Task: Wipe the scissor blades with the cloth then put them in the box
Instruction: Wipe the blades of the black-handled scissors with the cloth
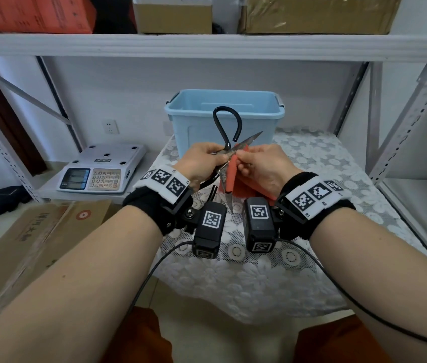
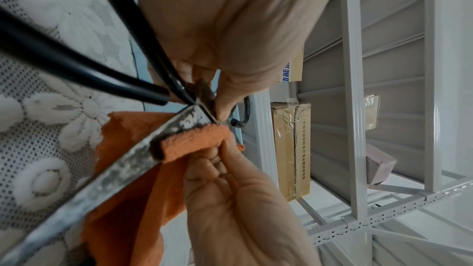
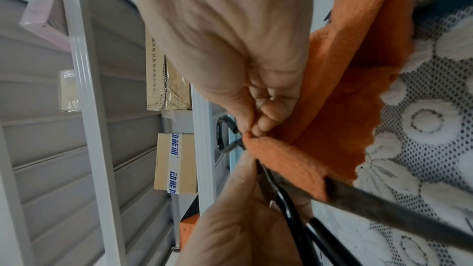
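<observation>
Black-handled scissors (image 1: 227, 127) with worn metal blades are held spread apart above the table. My left hand (image 1: 203, 159) grips them at the pivot (image 2: 202, 106). One blade (image 1: 229, 197) points down toward me, the other points up right toward the box. My right hand (image 1: 262, 163) pinches an orange cloth (image 1: 230, 176) folded over the lower blade (image 2: 122, 167) close to the pivot. The cloth (image 3: 330, 108) hangs below my right palm. The light blue plastic box (image 1: 225, 119) stands uncovered just behind the hands.
A white lace tablecloth (image 1: 311, 258) covers the table. An electronic scale (image 1: 102, 169) sits on a low shelf at left. Cardboard cartons (image 1: 24, 247) lie lower left. A shelf with boxes (image 1: 173, 17) runs overhead, and metal rack posts (image 1: 411, 121) rise at right.
</observation>
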